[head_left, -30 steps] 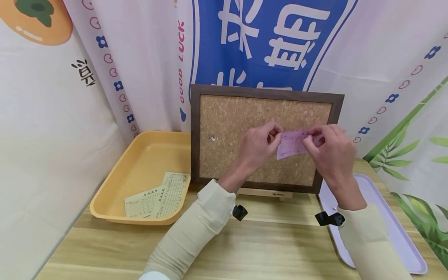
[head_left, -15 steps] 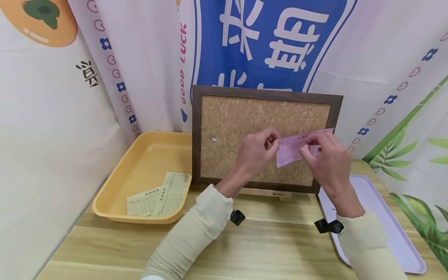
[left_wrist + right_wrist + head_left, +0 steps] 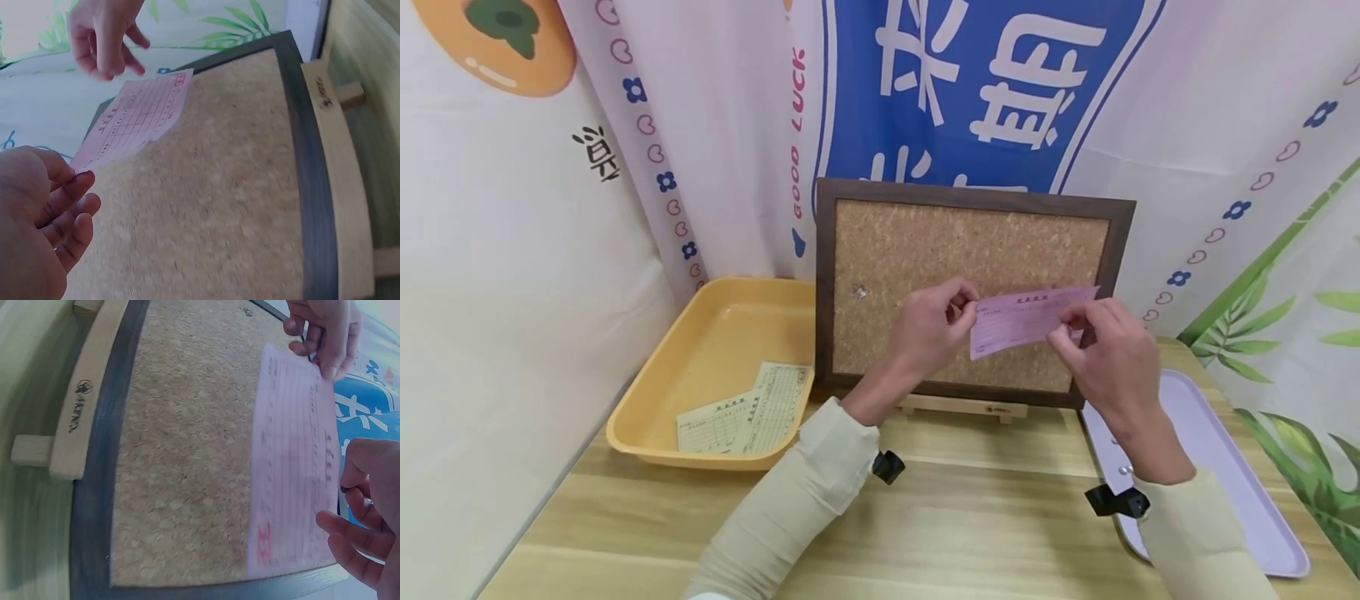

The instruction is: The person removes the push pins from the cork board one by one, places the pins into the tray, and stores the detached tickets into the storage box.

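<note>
In the head view a pink printed slip (image 3: 1017,323) hangs at a slant in front of the framed corkboard (image 3: 917,242). My left hand (image 3: 927,329) pinches its left upper corner between thumb and index finger, as the left wrist view also shows. Near the slip's right end is my right hand (image 3: 1112,354), thumb and index finger pressed together. A small dark pin-like piece (image 3: 344,490) shows at those fingertips in the right wrist view; its kind is unclear. Whether the right fingers touch the slip, I cannot tell. A small clear pushpin (image 3: 860,292) sits on the board's left side.
The board leans on a small wooden stand (image 3: 962,407). To the left, a yellow tray (image 3: 718,312) holds pale green printed slips (image 3: 775,400). A lilac tray (image 3: 1217,450) lies right, with small shiny bits (image 3: 1125,470) near its left edge. A printed curtain (image 3: 737,150) hangs behind.
My left hand has drawn the pink slip leftward and slightly down across the board. The right hand has stayed near the board's right side, so it is now closer to the slip's right end.
</note>
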The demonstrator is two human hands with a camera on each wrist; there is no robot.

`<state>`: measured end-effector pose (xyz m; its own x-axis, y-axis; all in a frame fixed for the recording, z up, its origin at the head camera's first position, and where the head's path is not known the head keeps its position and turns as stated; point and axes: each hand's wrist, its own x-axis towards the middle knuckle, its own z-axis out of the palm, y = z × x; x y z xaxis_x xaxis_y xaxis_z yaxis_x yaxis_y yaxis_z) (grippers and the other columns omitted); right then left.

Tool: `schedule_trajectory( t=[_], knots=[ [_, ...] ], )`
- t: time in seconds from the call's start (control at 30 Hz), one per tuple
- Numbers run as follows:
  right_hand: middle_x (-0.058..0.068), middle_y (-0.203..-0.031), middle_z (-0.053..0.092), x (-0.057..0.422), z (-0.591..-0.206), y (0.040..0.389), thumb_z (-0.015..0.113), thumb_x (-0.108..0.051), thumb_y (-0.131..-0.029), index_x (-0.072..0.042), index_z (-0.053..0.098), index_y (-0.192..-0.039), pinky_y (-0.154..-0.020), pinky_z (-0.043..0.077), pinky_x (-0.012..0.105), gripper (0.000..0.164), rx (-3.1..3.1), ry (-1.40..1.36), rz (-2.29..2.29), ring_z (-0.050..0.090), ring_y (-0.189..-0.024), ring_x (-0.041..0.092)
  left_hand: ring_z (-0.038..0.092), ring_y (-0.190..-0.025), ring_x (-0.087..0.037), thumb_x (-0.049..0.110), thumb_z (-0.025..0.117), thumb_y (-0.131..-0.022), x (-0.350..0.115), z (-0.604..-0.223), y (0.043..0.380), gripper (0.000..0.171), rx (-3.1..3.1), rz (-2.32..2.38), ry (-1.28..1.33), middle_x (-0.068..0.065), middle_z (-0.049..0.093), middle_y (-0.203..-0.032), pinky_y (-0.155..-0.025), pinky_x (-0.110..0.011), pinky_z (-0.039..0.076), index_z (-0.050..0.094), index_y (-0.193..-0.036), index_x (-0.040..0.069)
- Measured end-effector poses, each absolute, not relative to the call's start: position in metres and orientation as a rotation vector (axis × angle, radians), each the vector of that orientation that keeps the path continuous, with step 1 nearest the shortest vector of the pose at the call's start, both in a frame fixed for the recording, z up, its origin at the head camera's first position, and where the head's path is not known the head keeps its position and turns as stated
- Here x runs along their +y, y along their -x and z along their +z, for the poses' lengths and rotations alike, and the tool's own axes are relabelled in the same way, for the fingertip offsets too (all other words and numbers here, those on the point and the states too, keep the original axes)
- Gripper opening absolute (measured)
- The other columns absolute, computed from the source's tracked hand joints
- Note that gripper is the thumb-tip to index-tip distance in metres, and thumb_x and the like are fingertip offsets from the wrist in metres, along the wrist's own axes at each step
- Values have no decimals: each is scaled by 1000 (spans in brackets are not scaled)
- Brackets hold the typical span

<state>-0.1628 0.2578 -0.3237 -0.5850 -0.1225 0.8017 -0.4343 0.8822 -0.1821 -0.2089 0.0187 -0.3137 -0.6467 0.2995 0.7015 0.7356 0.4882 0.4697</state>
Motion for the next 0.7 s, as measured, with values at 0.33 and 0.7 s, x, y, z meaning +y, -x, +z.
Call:
schedule_trajectory(
  t=[0.33, 0.7],
  knots=[
    [9, -81, 63, 282, -343, 149, 69, -8, -84, -4, 69, -90, -52, 42, 35, 7, -2225, -356, 382, 60, -67, 23, 54, -61, -9, 2, 64, -97, -19, -326, 201, 6, -2200, -1057, 816, -4, 70, -82, -53, -20, 42, 70, -96, 3],
    [5, -81, 67, 317, -363, 126, 71, -12, -81, -10, 70, -88, -52, 39, 28, 8, -2270, -308, 360, 62, -67, 22, 56, -61, -9, 2, 68, -94, -79, -344, 176, 6, -2215, -1017, 708, -1, 69, -78, -51, -24, 45, 73, -92, 6]
  ],
)
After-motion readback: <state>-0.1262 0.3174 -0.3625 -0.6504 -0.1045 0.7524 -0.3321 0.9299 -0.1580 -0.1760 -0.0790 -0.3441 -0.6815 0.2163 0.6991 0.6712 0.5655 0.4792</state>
